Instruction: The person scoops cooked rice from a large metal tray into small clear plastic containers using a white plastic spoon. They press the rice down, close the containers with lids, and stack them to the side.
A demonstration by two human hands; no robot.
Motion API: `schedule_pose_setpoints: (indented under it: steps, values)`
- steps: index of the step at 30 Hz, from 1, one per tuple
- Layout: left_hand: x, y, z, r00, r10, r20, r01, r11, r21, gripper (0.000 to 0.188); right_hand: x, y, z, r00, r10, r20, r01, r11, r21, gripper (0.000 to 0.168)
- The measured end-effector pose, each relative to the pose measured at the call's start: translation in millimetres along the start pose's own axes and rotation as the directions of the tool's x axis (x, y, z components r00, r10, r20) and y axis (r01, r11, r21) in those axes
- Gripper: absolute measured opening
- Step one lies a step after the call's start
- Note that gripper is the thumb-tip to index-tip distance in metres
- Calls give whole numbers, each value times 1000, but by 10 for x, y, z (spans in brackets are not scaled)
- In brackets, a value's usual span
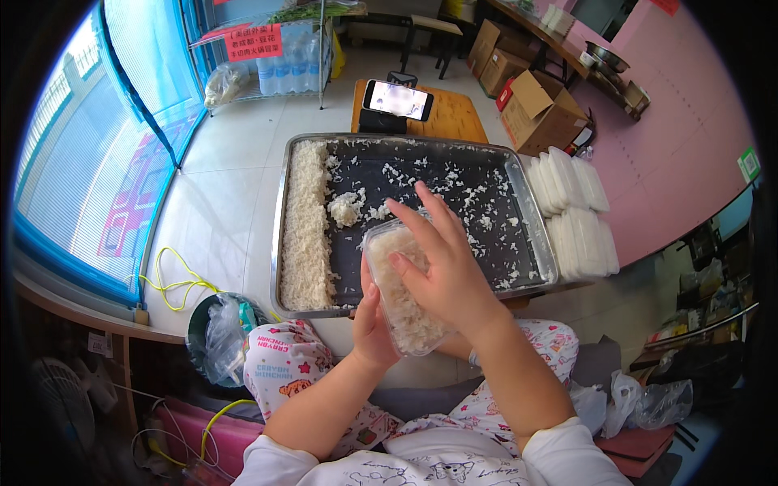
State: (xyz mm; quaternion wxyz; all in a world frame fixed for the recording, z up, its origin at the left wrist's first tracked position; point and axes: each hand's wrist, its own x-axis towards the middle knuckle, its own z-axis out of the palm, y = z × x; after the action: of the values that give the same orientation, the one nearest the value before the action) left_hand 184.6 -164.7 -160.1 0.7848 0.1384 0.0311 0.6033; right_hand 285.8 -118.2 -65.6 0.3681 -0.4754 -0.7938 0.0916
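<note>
My left hand (372, 325) holds a clear plastic container (408, 346) of white cooked rice (413, 304) from its left side and below, tilted over the near edge of a large metal tray (419, 141). Over the container's upper part is my right hand (440, 255), its thumb over the rice and its fingers spread; whether they touch the container cannot be told. In the tray, a thick band of rice (307, 225) runs along the left side. A small clump of rice (347, 208) and scattered grains lie on the dark tray bottom.
Stacked white plastic containers (568, 182) stand right of the tray. Behind it, a phone (398, 101) rests on a stand on a wooden stool (450, 112). Cardboard boxes (541, 115) are at the back right. A lined bin (222, 340) stands by my left knee, near a yellow cable (182, 284).
</note>
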Motion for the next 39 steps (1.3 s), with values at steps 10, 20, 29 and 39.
schedule_pose_setpoints:
  steps: [10,20,29,39]
  values:
    - [17,30,49,989,-146,28,148,984,-101,68,237,254,-33,996,73,44,-76,994,73,13]
    - [46,9,71,992,-112,60,122,972,-203,78,287,266,-4,993,-120,-4,118,984,-131,10]
    - [-4,32,-27,975,-218,-42,217,976,-28,90,159,414,-23,1000,-18,-9,18,1000,-7,9]
    - [-14,67,-125,943,-329,-57,318,937,-147,78,179,500,-138,821,430,376,-544,788,287,16]
